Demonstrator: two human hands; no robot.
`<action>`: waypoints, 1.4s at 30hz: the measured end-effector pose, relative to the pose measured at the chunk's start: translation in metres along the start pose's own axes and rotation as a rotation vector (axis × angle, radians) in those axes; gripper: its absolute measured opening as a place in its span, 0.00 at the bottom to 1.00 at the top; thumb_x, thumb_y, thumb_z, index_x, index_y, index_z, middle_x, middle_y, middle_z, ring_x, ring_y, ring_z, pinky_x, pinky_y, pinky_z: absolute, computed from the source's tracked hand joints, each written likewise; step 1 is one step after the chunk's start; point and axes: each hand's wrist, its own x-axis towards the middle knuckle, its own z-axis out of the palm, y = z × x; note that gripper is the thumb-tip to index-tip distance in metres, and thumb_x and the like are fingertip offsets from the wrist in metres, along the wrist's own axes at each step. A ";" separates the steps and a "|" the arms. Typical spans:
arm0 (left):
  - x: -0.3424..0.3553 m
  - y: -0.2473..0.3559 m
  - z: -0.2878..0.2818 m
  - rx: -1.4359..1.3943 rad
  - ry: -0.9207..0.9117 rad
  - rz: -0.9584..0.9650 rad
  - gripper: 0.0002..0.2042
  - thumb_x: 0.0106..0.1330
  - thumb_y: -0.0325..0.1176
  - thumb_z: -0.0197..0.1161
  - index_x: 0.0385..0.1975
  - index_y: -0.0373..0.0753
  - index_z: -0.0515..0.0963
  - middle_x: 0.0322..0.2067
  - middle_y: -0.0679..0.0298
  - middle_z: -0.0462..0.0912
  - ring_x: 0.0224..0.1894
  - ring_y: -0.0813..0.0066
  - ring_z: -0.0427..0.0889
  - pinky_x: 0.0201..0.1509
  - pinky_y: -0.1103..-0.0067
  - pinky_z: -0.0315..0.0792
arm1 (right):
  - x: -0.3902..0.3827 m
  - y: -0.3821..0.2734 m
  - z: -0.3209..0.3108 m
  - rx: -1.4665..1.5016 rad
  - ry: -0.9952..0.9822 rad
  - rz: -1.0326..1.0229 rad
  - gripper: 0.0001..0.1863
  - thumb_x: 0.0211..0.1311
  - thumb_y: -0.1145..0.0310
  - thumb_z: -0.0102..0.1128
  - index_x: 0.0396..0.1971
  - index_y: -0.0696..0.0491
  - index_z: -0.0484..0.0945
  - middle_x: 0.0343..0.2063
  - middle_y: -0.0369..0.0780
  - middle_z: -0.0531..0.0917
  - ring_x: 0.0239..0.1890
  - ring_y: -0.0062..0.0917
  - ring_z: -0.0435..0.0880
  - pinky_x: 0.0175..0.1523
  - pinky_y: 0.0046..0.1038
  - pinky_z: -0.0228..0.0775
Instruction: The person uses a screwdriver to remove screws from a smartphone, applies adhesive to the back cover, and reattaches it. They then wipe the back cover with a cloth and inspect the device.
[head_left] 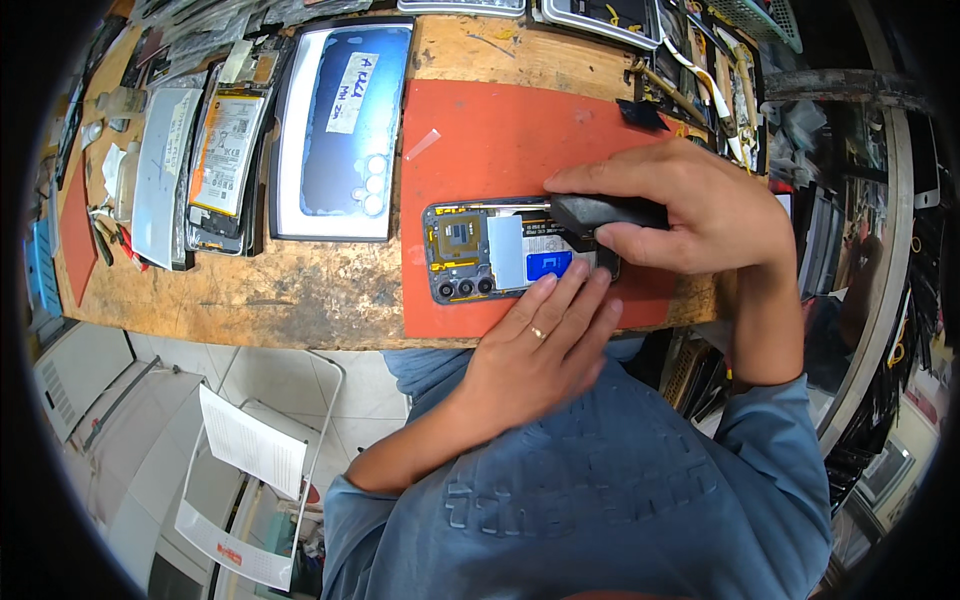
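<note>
An opened phone (452, 270) lies on the orange mat (480, 135), its camera lenses at lower left, a pale blue-grey strip and a blue patch inside. My right hand (680, 205) grips a black tool (590, 210) over the phone's upper right part, index finger and thumb along it; a thin metal shaft runs left along the phone's top edge. My left hand (535, 350), with a ring on one finger, lies with fingers stretched onto the lower right part of the phone, their tips beside the blue patch.
On the wooden bench (200, 300), a blue back cover (340, 110) and opened phones (220, 160) lie at left. Trays of parts (600, 20) and tools (720, 90) line the back and right. A folding chair (250, 440) stands below the bench; a metal-framed glass panel is at right.
</note>
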 end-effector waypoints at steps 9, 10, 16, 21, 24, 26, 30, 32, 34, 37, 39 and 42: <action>0.020 -0.014 -0.044 -0.085 0.009 -0.349 0.42 0.64 0.37 0.76 0.76 0.24 0.67 0.78 0.34 0.64 0.81 0.34 0.61 0.83 0.48 0.57 | -0.001 0.002 0.004 -0.009 0.034 -0.010 0.30 0.62 0.69 0.68 0.65 0.62 0.81 0.54 0.55 0.89 0.56 0.52 0.89 0.62 0.42 0.81; 0.020 -0.014 -0.043 -0.099 0.011 -0.356 0.42 0.64 0.36 0.76 0.76 0.24 0.66 0.78 0.34 0.63 0.82 0.33 0.60 0.83 0.48 0.56 | -0.001 0.001 0.002 -0.008 0.024 0.003 0.30 0.61 0.69 0.68 0.65 0.62 0.82 0.54 0.55 0.89 0.56 0.52 0.89 0.62 0.42 0.81; 0.021 -0.014 -0.038 -0.092 0.024 -0.365 0.42 0.66 0.36 0.75 0.77 0.22 0.64 0.78 0.31 0.61 0.81 0.29 0.59 0.83 0.47 0.56 | 0.000 -0.001 -0.001 -0.009 -0.003 0.027 0.30 0.61 0.69 0.68 0.65 0.61 0.82 0.54 0.54 0.89 0.56 0.51 0.89 0.62 0.42 0.81; 0.020 -0.014 -0.038 -0.069 0.014 -0.370 0.42 0.66 0.36 0.75 0.77 0.22 0.64 0.79 0.31 0.60 0.81 0.28 0.59 0.83 0.47 0.55 | 0.002 -0.001 -0.001 -0.018 -0.017 0.023 0.30 0.61 0.69 0.69 0.65 0.61 0.82 0.54 0.54 0.89 0.56 0.51 0.90 0.62 0.41 0.81; 0.021 -0.012 -0.039 -0.065 0.025 -0.387 0.40 0.65 0.34 0.75 0.75 0.24 0.67 0.78 0.33 0.62 0.81 0.30 0.60 0.82 0.47 0.57 | 0.001 -0.002 0.000 -0.015 -0.004 0.002 0.31 0.60 0.69 0.70 0.65 0.60 0.82 0.53 0.53 0.90 0.54 0.50 0.90 0.61 0.41 0.83; 0.025 -0.008 -0.043 -0.065 0.052 -0.405 0.33 0.65 0.31 0.75 0.70 0.26 0.74 0.74 0.36 0.69 0.79 0.36 0.66 0.81 0.49 0.60 | -0.003 -0.006 0.002 -0.022 0.008 -0.003 0.31 0.59 0.68 0.71 0.65 0.59 0.82 0.52 0.53 0.90 0.52 0.49 0.91 0.58 0.40 0.84; 0.017 -0.016 -0.068 0.009 0.128 -0.226 0.15 0.64 0.30 0.75 0.50 0.36 0.84 0.47 0.56 0.87 0.50 0.58 0.85 0.58 0.61 0.75 | -0.031 -0.011 0.007 0.061 0.019 -0.167 0.30 0.61 0.66 0.72 0.65 0.56 0.83 0.46 0.50 0.91 0.44 0.48 0.91 0.48 0.40 0.85; 0.013 -0.021 -0.080 -0.053 0.122 -0.142 0.10 0.63 0.29 0.76 0.42 0.39 0.84 0.33 0.63 0.85 0.35 0.63 0.82 0.40 0.65 0.75 | -0.050 -0.024 0.000 0.097 -0.018 -0.148 0.30 0.63 0.64 0.73 0.65 0.54 0.83 0.43 0.48 0.91 0.41 0.47 0.91 0.45 0.40 0.84; 0.011 -0.019 -0.091 -0.075 0.007 -0.069 0.08 0.62 0.28 0.76 0.37 0.39 0.84 0.29 0.64 0.83 0.31 0.63 0.79 0.32 0.66 0.73 | -0.064 -0.023 0.004 0.073 -0.050 -0.160 0.27 0.67 0.59 0.73 0.65 0.51 0.83 0.39 0.45 0.90 0.40 0.47 0.90 0.43 0.43 0.82; 0.015 -0.013 -0.107 -0.073 -0.257 0.046 0.07 0.60 0.27 0.76 0.32 0.40 0.82 0.27 0.63 0.81 0.30 0.61 0.78 0.29 0.67 0.73 | -0.085 -0.029 0.006 -0.015 -0.164 -0.115 0.25 0.71 0.57 0.71 0.63 0.49 0.82 0.40 0.46 0.89 0.43 0.49 0.89 0.44 0.46 0.81; 0.020 -0.012 -0.110 -0.118 -0.341 0.144 0.07 0.60 0.28 0.76 0.30 0.41 0.82 0.25 0.65 0.78 0.28 0.62 0.76 0.28 0.68 0.72 | -0.100 -0.030 0.010 0.024 -0.188 -0.113 0.25 0.71 0.56 0.71 0.64 0.51 0.81 0.42 0.48 0.89 0.45 0.50 0.88 0.46 0.46 0.81; 0.030 -0.005 -0.116 -0.169 -0.408 0.282 0.08 0.58 0.30 0.77 0.29 0.42 0.82 0.24 0.66 0.77 0.28 0.63 0.76 0.27 0.68 0.72 | -0.115 -0.023 0.017 0.118 -0.224 -0.174 0.28 0.74 0.56 0.70 0.65 0.58 0.78 0.49 0.53 0.88 0.49 0.52 0.87 0.52 0.46 0.81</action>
